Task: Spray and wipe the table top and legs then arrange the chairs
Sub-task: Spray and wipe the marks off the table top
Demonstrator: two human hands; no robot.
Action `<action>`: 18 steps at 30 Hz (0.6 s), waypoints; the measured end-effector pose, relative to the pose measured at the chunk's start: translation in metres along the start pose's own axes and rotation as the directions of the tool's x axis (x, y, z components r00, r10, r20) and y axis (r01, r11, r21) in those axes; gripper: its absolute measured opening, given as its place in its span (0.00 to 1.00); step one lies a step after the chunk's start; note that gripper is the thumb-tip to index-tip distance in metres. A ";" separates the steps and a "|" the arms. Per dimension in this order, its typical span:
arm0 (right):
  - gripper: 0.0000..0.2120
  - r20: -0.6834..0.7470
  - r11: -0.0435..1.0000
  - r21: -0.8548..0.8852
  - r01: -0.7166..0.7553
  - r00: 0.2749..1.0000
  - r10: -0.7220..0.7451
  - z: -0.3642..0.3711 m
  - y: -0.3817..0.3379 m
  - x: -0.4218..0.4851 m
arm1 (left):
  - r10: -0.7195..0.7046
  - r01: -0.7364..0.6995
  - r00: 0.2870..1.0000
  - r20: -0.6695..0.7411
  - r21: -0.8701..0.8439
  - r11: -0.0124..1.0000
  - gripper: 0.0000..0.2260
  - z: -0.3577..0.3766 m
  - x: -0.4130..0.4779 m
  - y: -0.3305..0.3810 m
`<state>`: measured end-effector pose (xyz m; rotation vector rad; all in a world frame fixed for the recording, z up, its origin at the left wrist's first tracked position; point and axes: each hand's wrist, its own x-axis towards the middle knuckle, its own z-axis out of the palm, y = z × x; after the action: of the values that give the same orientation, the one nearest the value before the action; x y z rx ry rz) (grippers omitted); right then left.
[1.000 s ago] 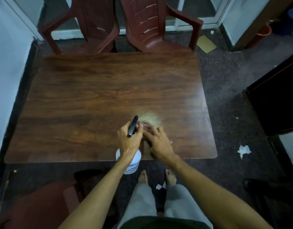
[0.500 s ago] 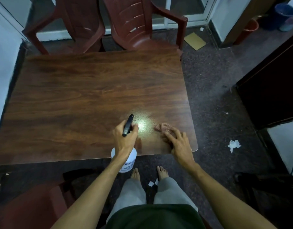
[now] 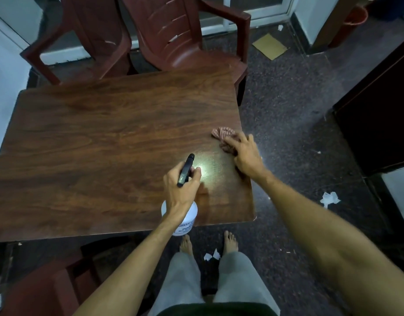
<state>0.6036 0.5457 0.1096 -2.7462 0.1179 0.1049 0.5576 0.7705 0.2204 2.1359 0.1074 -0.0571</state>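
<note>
Wood-grain table top (image 3: 100, 144), wiping stage. The right hand (image 3: 244, 153) presses a reddish cloth (image 3: 221, 133) flat near the right edge, fingers spread over it. The left hand (image 3: 180, 188) grips the spray bottle (image 3: 185, 218) at its neck, nozzle toward a wet, glaring patch just beside the cloth. Progress judged early — legs and chairs remain. The next move likely calls for sweeping the cloth across that patch. Two maroon plastic chairs (image 3: 180, 42) stand at the far edge — paper scraps (image 3: 330, 198) litter the speckled floor (image 3: 287, 99).

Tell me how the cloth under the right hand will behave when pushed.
Probably floppy: the cloth lies crumpled in folds beneath the right hand. It likely slides easily, since the table looks smooth and glossy.
</note>
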 end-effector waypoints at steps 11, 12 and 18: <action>0.41 0.034 0.995 0.091 0.047 0.998 -0.050 0.009 0.004 -0.151 | -0.019 0.018 1.000 -0.023 -0.025 1.000 0.09 0.008 -0.027 0.006; 0.41 0.013 0.992 0.124 -0.037 0.999 0.036 0.007 0.002 -0.167 | -0.023 0.022 1.000 -0.018 -0.030 0.999 0.08 0.004 -0.034 0.002; 0.42 -0.003 0.955 0.199 -0.220 0.974 0.225 0.037 -0.090 -0.225 | -0.060 0.060 0.998 0.017 -0.049 0.997 0.10 -0.028 -0.060 -0.017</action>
<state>0.3870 0.6580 0.1293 -2.5269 0.4231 0.1125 0.4962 0.8001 0.2260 2.0819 0.1624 -0.1050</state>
